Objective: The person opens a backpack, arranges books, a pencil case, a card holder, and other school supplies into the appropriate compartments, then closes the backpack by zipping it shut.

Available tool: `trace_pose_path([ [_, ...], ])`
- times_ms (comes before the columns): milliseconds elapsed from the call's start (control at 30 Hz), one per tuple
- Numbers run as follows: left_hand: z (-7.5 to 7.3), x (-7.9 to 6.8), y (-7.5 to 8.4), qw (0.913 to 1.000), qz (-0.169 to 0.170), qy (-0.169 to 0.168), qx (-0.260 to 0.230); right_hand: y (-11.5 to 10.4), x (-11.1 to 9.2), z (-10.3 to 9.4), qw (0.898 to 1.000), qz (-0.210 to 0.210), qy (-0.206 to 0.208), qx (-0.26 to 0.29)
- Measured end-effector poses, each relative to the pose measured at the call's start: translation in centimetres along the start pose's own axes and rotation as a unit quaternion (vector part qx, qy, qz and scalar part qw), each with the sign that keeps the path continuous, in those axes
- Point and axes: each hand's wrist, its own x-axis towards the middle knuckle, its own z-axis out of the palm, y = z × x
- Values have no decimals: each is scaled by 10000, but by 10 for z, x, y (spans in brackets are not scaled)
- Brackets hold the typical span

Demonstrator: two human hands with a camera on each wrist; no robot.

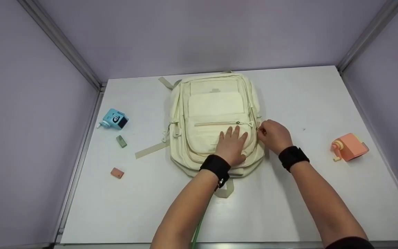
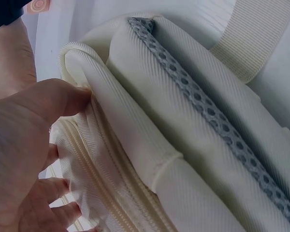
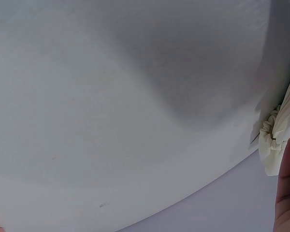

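A cream backpack [image 1: 216,103] lies front up on the white table. My left hand [image 1: 231,147] rests with spread fingers on its lower front pocket, just below a short zipper [image 1: 216,123]. In the left wrist view the thumb touches the cream fabric beside zipper tracks [image 2: 101,179], with grey mesh [image 2: 198,101] along the bag's back edge. At the bag's right side my right hand [image 1: 275,135] has curled fingers pinching what looks like a zipper pull, mostly hidden by the fingers. Only part of this hand [image 3: 287,193] and gathered fabric [image 3: 270,140] show in the right wrist view.
A blue crank pencil sharpener [image 1: 115,118], a green eraser [image 1: 121,141] and a pink eraser [image 1: 117,173] lie on the left. An orange crank sharpener [image 1: 351,147] is at right. Straps [image 1: 152,149] stick out from the bag. Panels [image 1: 202,38] enclose the table's back and sides.
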Motion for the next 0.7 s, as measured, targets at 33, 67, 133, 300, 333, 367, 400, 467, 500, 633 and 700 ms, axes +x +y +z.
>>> trace_pose_path([
  [33, 0, 0, 0, 10000, 1, 16, -27, 0, -1, 0, 10000, -14, -18, 8],
  [67, 0, 0, 0, 10000, 5, 32, -35, 0, -1, 0, 10000, -21, -37, 5],
  [133, 0, 0, 0, 10000, 17, 41, -50, 0, -2, -1, 10000, -13, -67, 15],
  [300, -1, -1, 0, 10000, 41, 76, -21, 1, -5, 0, 10000, 35, -80, 6],
  [333, -2, -1, 0, 9999, 44, 86, -27, 0, -5, 0, 10000, 47, -82, 9],
  [367, -2, -1, 0, 10000, 45, 85, -24, 0, -6, 0, 9999, 57, -85, 13],
  [400, -2, -1, 0, 10000, 46, 80, -15, 0, -6, 1, 9999, 67, -88, 18],
  [467, -2, -1, -1, 10000, 47, 86, 5, 0, -8, 1, 9999, 88, -98, 32],
  [500, -2, -1, -1, 10000, 47, 82, 11, 0, -9, 1, 9999, 101, -101, 38],
  [633, -2, 0, -1, 10000, 25, 42, 1, 0, -13, 1, 9999, 83, -99, 85],
  [700, -1, 0, -2, 10000, 20, -3, -27, -1, -15, 1, 9998, 84, -119, 103],
])
